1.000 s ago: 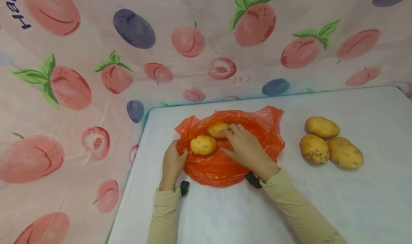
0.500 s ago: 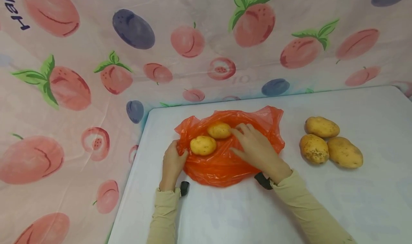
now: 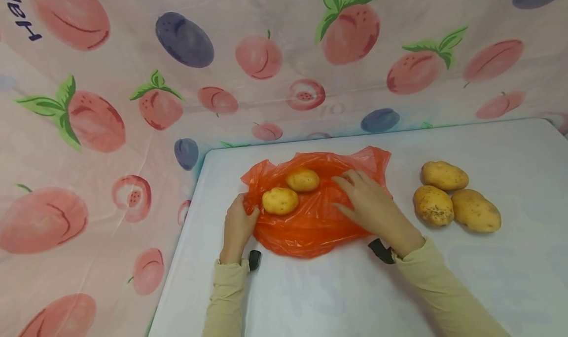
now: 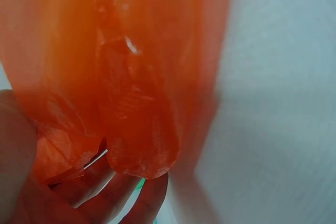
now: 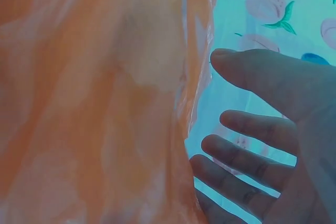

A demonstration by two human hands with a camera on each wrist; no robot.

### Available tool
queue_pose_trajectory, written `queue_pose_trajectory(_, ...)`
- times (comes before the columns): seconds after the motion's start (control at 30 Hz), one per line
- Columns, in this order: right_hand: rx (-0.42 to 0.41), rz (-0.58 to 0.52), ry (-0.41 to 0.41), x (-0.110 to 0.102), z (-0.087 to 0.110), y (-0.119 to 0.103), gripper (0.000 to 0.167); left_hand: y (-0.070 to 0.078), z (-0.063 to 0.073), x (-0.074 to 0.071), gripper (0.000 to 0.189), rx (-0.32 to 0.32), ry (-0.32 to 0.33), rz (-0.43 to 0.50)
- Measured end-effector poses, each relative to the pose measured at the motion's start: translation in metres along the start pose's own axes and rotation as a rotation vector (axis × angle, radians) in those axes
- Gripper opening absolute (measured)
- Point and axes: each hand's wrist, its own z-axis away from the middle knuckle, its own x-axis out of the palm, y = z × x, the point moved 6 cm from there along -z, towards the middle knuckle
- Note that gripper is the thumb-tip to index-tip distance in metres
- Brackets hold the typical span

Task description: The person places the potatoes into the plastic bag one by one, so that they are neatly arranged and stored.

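An orange plastic bag (image 3: 310, 233) lies spread open on the table in the head view. Two potatoes, a rounder one (image 3: 280, 201) and one behind it (image 3: 302, 179), sit in its mouth. At the bag's left edge, my left hand (image 3: 238, 228) grips the film; in the left wrist view its thumb is on one side and the fingers (image 4: 149, 198) curl behind the plastic. Over the bag's right part is my right hand (image 3: 370, 206), its fingers spread and holding nothing. The right wrist view shows that hand (image 5: 294, 145) beside the bag's edge.
To the right, three more potatoes lie grouped: a back one (image 3: 444, 175), a dirt-marked one (image 3: 433, 206) and a front one (image 3: 477, 210). The white table (image 3: 310, 297) meets a fruit-printed curtain (image 3: 266, 105) at the back and left.
My right hand has drawn back to the right, away from the rear potato, which stays in the bag. My left hand has kept its place on the bag's edge.
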Motion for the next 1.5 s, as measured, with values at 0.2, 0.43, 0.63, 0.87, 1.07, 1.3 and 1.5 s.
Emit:
queue_pose_trajectory(0.2, -0.005, -0.004, 0.013, -0.003, 0.009, 0.005, 0.06, 0.0, -0.001, 0.0, 0.045, -0.012, -0.008, 0.0)
queue_pose_trajectory(0.43, 0.017, -0.001, 0.007, -0.009, 0.016, 0.014, 0.06, 0.002, 0.0, -0.001, 0.046, -0.006, -0.001, -0.006)
queue_pose_trajectory(0.63, -0.009, 0.012, 0.019, -0.013, 0.023, 0.02, 0.059, 0.001, 0.0, -0.001, 0.046, -0.011, -0.006, -0.001)
queue_pose_trajectory(0.87, -0.004, 0.015, 0.018, -0.018, 0.032, 0.026, 0.059, 0.0, 0.0, 0.0, 0.046, 0.008, 0.005, 0.011)
queue_pose_trajectory(1.07, -0.008, 0.036, 0.06, -0.026, 0.039, 0.031, 0.058, 0.001, 0.001, 0.0, 0.046, 0.013, 0.001, 0.012)
queue_pose_trajectory(1.3, 0.021, 0.062, 0.07, -0.032, 0.046, 0.04, 0.057, 0.001, 0.001, -0.001, 0.046, 0.012, 0.01, 0.009)
queue_pose_trajectory(1.5, 0.024, 0.097, 0.099, -0.039, 0.051, 0.048, 0.056, 0.0, 0.001, 0.0, 0.045, 0.011, 0.011, 0.014)
